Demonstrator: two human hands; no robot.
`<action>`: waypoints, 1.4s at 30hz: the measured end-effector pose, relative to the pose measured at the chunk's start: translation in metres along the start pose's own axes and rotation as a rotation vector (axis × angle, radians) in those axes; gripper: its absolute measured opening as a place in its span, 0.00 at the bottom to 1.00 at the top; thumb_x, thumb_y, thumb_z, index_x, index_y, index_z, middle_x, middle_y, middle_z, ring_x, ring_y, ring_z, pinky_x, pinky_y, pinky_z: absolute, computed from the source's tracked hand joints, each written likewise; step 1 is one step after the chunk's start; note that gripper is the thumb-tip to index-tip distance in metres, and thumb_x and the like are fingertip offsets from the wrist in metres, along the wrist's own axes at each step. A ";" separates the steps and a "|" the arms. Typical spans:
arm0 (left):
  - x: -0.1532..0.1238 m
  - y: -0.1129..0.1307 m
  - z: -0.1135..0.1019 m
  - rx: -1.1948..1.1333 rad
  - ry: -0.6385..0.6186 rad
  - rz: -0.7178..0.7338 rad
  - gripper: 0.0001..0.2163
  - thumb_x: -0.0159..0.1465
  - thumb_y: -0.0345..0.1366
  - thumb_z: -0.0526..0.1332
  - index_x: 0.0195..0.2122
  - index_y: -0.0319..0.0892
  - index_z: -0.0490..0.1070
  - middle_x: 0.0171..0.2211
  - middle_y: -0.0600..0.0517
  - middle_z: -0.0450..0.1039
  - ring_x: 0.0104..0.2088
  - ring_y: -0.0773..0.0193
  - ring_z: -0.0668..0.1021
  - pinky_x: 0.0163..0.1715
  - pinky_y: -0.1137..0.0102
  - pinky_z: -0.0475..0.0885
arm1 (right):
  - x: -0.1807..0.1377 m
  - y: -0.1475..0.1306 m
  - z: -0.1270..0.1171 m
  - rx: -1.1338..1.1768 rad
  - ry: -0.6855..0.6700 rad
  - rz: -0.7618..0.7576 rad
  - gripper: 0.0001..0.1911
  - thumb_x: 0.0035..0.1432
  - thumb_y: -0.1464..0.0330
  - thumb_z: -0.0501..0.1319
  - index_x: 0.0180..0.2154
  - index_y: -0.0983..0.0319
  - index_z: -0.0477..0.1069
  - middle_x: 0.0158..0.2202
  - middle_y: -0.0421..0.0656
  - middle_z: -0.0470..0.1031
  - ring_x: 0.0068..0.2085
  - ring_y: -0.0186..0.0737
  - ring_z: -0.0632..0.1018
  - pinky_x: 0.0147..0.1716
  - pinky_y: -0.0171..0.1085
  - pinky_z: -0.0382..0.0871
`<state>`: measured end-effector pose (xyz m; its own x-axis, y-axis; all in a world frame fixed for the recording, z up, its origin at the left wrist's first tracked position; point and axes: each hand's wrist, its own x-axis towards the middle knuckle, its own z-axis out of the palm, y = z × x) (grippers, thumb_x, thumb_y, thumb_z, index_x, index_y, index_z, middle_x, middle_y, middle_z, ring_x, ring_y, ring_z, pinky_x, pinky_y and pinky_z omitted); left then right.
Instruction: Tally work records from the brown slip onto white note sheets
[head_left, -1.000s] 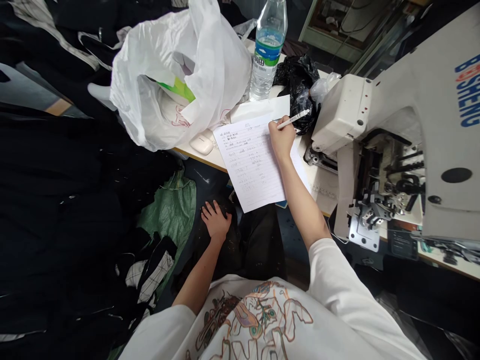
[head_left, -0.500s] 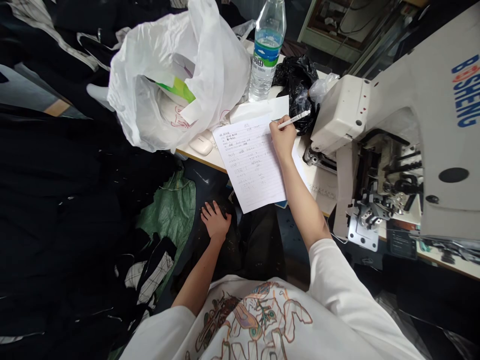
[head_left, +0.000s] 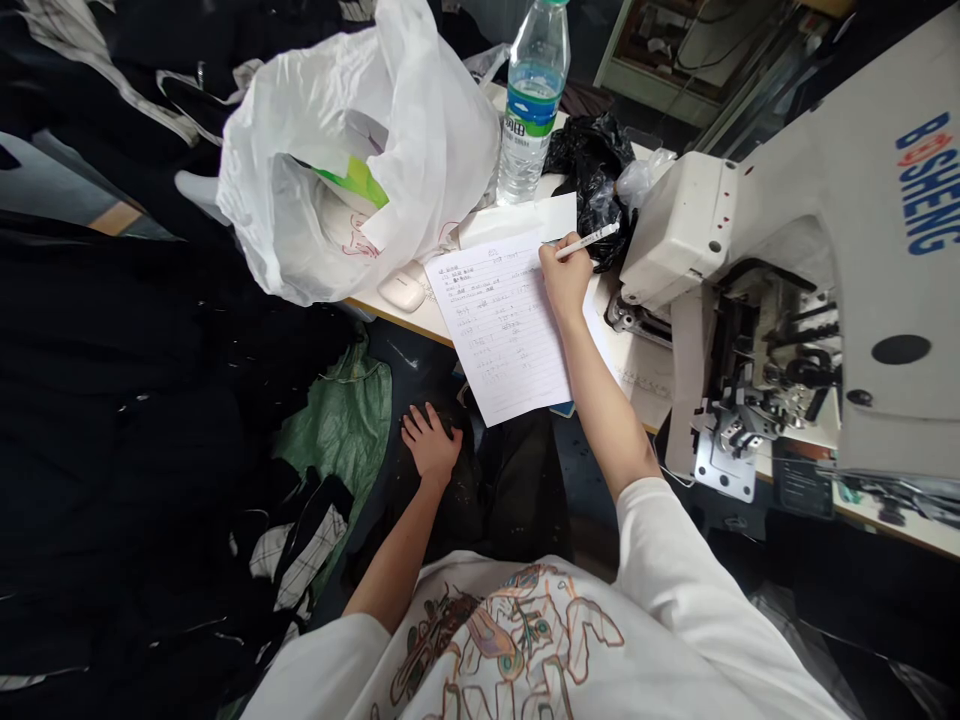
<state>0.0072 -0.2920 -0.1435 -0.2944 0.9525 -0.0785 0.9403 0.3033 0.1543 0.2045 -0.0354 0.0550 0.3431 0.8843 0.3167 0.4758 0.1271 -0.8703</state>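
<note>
My right hand (head_left: pixel 568 277) grips a white pen (head_left: pixel 596 238) and rests at the upper right of a lined sheet of paper (head_left: pixel 510 375). Handwriting covers much of that sheet, and its lower part hangs over the table edge. The pen's tip is hidden by my fingers. Spread flat on my dark trouser leg (head_left: pixel 469 500), my left hand (head_left: pixel 433 443) holds nothing. Another white paper (head_left: pixel 551 212) lies just beyond the sheet. Left of the sheet is a small pale case (head_left: pixel 403 288).
A white plastic bag (head_left: pixel 450 130), a water bottle (head_left: pixel 529 130) and a black plastic bag (head_left: pixel 589 150) stand at the back. To the right is a white sewing machine (head_left: pixel 795 170). Dark garments (head_left: pixel 112 420) and a green sack (head_left: pixel 345 415) fill the left.
The camera view has shifted very slightly. My right hand stays at nearly the same spot on the sheet with the pen, and my left hand has not moved.
</note>
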 end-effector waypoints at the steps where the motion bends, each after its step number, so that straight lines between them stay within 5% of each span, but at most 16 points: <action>1: 0.000 0.000 0.000 -0.001 0.000 -0.001 0.36 0.65 0.41 0.57 0.70 0.26 0.54 0.69 0.24 0.51 0.68 0.29 0.58 0.65 0.42 0.55 | 0.000 0.000 0.000 0.005 0.009 -0.007 0.16 0.60 0.66 0.58 0.26 0.55 0.50 0.24 0.32 0.51 0.27 0.31 0.62 0.42 0.39 0.68; 42: 0.000 0.000 0.000 -0.008 0.002 -0.002 0.35 0.65 0.41 0.57 0.71 0.27 0.53 0.70 0.24 0.50 0.68 0.28 0.58 0.65 0.42 0.55 | 0.001 0.001 -0.001 -0.020 0.077 -0.011 0.15 0.59 0.66 0.56 0.26 0.55 0.49 0.26 0.34 0.55 0.32 0.34 0.67 0.47 0.42 0.69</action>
<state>0.0069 -0.2923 -0.1431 -0.2970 0.9517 -0.0774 0.9381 0.3059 0.1624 0.2056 -0.0346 0.0551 0.3984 0.8457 0.3551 0.4957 0.1272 -0.8591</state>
